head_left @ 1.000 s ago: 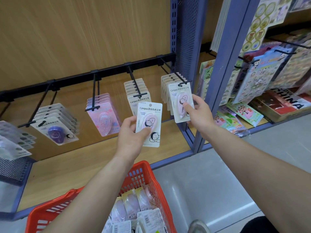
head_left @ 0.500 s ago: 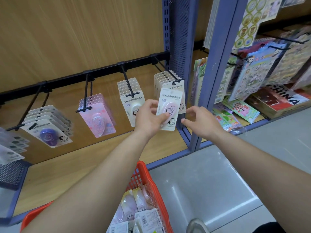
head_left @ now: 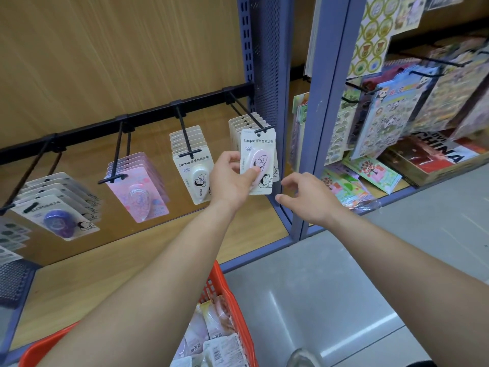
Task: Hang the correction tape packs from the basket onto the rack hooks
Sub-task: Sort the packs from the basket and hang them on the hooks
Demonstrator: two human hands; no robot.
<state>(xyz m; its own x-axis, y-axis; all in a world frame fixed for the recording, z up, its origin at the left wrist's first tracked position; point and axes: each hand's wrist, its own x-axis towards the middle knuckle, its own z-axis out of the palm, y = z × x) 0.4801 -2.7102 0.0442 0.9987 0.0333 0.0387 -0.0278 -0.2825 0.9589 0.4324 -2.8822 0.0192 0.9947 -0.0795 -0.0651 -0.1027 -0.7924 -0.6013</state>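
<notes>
The left hand [head_left: 232, 178] pinches the white card pack of pink correction tape [head_left: 258, 154], its hole just under the tip of the rightmost black wire hook [head_left: 248, 112]. Best to lift it, align the hole with the tip, then slide it back. The right hand [head_left: 309, 197], below the hook, is loosely spread and holds nothing.

Quick count for you: four loaded hooks [head_left: 185, 136] on the rail [head_left: 148, 116], one pink pack [head_left: 258, 165] pinched in your left hand [head_left: 230, 178], one free right hand [head_left: 309, 197], one red basket [head_left: 232, 308]. Packs per hook overlap too much to count.
</notes>
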